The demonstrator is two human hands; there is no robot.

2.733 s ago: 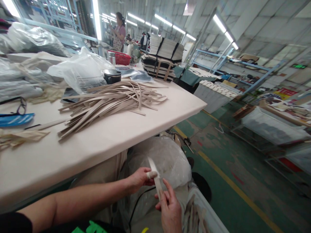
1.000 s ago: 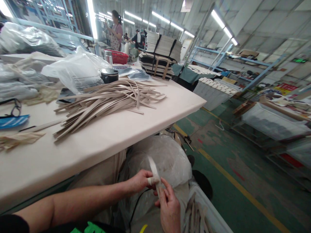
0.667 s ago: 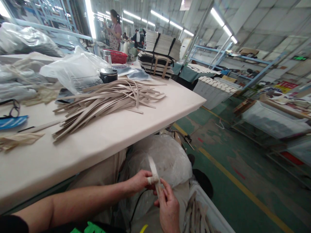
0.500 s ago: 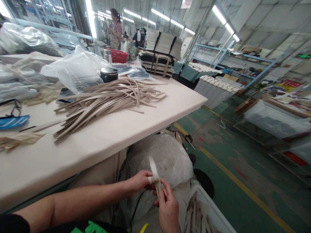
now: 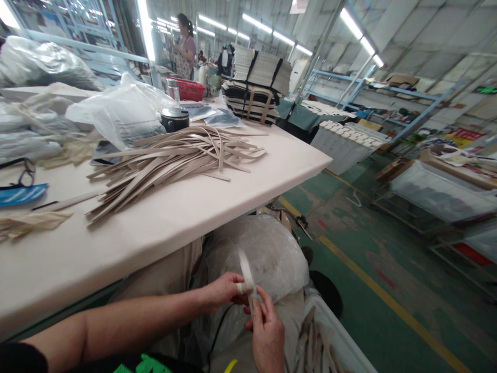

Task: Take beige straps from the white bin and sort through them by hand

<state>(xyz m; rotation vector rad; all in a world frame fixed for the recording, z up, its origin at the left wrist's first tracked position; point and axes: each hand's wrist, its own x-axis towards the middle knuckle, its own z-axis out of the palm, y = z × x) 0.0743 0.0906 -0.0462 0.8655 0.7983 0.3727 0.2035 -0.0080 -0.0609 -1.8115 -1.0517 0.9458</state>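
Over my lap, below the table edge, both hands pinch one pale, narrow strip (image 5: 245, 265). My left hand (image 5: 229, 291), with a wrap of tape around one finger, is closed on it from the left. From below, my right hand (image 5: 267, 324) grips the same strip between thumb and fingers, close beside the left. The strip's free end curves up and away past my fingertips; its lower part is hidden in my hands. On the table lies a heap of similar beige strips (image 5: 166, 160).
The pale table (image 5: 155, 228) carries glasses (image 5: 24, 175), a black mug (image 5: 174, 120) and plastic bags (image 5: 120, 111). A large plastic bag (image 5: 267, 254) sits beneath its edge. At lower right a white bin (image 5: 349, 344) holds more strips. A co-worker (image 5: 184, 49) stands far behind.
Both hands keep their hold on the strip in nearly the same place. My right hand has shifted very slightly left.
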